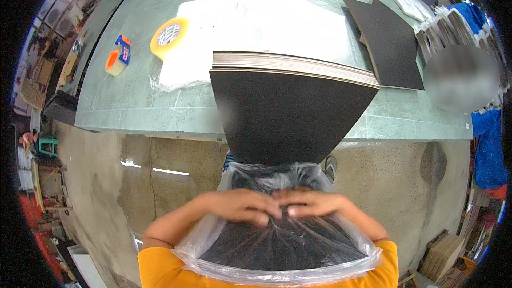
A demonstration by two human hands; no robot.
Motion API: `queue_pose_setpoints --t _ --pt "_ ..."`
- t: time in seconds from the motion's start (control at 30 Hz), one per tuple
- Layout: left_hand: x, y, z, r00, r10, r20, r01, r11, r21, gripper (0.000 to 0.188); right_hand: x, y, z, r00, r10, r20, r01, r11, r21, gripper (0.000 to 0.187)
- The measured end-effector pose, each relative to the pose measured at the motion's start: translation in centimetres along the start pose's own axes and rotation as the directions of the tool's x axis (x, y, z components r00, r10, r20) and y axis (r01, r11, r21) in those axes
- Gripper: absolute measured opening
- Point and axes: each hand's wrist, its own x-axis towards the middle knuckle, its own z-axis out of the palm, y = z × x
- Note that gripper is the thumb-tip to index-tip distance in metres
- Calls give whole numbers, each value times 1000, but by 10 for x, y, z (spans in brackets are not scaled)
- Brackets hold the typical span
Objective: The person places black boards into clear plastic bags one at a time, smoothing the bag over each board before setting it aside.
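A thick stack of black boards [293, 112] with pale layered edges rests against the near table edge and tilts down toward my body. Its near end is inside a clear plastic bag [288, 274], whose folded rim lies against my orange shirt. My left hand [242, 206] and my right hand [314, 202] lie on the plastic over the black surface, fingertips meeting in the middle. Their fingers look stretched out and a little blurred. Creases in the film spread out from between them.
White plastic sheets [261, 24] spread over the green table [176, 109]. A roll of yellowish tape [183, 23] and a tape dispenser [118, 56] are at the left. More black boards [392, 42] lie at the right, beside bundled stacks [448, 32]. Concrete floor [394, 176] shows below.
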Motion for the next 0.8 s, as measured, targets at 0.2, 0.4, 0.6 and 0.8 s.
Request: queue_pose_setpoints --t 0.2,0.4,0.6,0.8 --pt "-18 -136 -32 801 -582 -139 590 807 18 49 -44 19 -87 912 405 63 -383 898 -216 46" --pt "5 -120 -35 770 -615 -172 638 733 238 41 -88 -37 -219 197 -73 -978 23 997 -70 29" --pt "18 -76 -37 768 -611 -190 639 712 292 37 -20 8 -298 3 -7 -1000 -464 886 -7 37" --pt "-14 10 -52 816 -470 -337 577 690 437 38 -32 -52 -316 194 -94 -976 -6 995 -97 14"
